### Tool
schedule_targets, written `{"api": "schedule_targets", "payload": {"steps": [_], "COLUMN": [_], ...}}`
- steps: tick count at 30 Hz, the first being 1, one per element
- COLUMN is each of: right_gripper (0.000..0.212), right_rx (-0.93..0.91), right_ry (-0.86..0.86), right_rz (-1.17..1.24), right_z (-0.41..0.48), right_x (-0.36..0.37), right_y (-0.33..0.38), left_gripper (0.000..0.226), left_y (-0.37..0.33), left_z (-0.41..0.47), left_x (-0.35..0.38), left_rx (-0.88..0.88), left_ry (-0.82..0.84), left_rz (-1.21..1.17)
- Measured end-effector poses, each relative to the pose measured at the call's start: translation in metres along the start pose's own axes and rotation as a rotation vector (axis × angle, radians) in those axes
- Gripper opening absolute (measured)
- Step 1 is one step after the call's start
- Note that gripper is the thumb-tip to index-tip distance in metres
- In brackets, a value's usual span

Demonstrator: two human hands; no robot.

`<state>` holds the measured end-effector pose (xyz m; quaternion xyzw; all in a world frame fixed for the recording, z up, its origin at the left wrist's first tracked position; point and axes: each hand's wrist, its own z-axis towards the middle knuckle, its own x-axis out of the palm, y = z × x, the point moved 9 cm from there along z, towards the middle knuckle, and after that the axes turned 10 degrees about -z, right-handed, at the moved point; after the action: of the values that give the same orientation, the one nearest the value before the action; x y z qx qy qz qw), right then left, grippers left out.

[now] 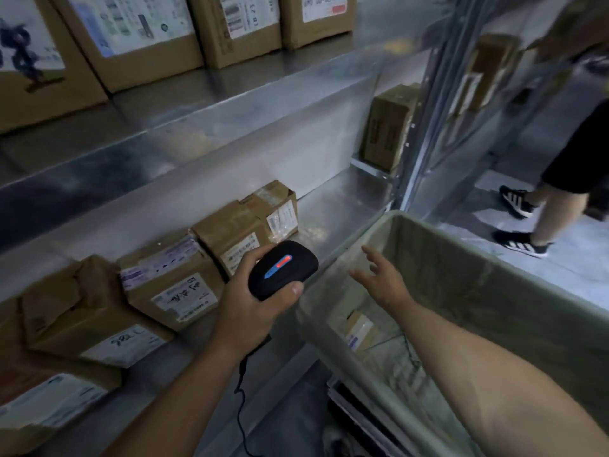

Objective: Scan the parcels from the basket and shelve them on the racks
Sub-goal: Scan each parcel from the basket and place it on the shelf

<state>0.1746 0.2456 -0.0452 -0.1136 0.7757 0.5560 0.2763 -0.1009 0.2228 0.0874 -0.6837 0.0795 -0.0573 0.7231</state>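
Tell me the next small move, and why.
Probably lower the right hand into the basket and grip the parcel lying at its bottom. That hand hovers open and empty above it, while the left hand holds the scanner, with no parcel yet up to scan.

At the centre of the frame our left hand grips a black scanner with a red and blue light on top; its cord hangs down toward the lower edge. Our right hand, fingers spread and holding nothing, hovers over the lined basket at lower right, where a small parcel lies at the bottom. A row of cardboard boxes sits on the metal shelf at left. Larger boxes fill the upper left. Another person's legs stand at the right edge.
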Motion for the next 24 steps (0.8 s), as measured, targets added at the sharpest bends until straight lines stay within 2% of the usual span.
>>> {"api": "schedule_targets", "payload": {"steps": [7, 13, 24], "right_gripper": [0.068, 0.061, 0.063], "right_rx": [0.222, 0.322, 0.458], "right_ry": [-0.001, 0.036, 0.202], "right_rz": [0.013, 0.028, 0.071], "right_z": [-0.047, -0.050, 0.000], "right_x": [0.008, 0.028, 0.090], "right_y": [-0.074, -0.121, -0.182], "left_gripper": [0.069, 0.064, 0.082], "left_y": [0.033, 0.057, 0.100], "left_z": [-0.007, -0.003, 0.044], "left_x": [0.032, 0.062, 0.104], "left_rx": [-0.078, -0.149, -0.279], "left_ry": [0.121, 0.184, 0.121], "left_rz": [0.030, 0.099, 0.199]}}
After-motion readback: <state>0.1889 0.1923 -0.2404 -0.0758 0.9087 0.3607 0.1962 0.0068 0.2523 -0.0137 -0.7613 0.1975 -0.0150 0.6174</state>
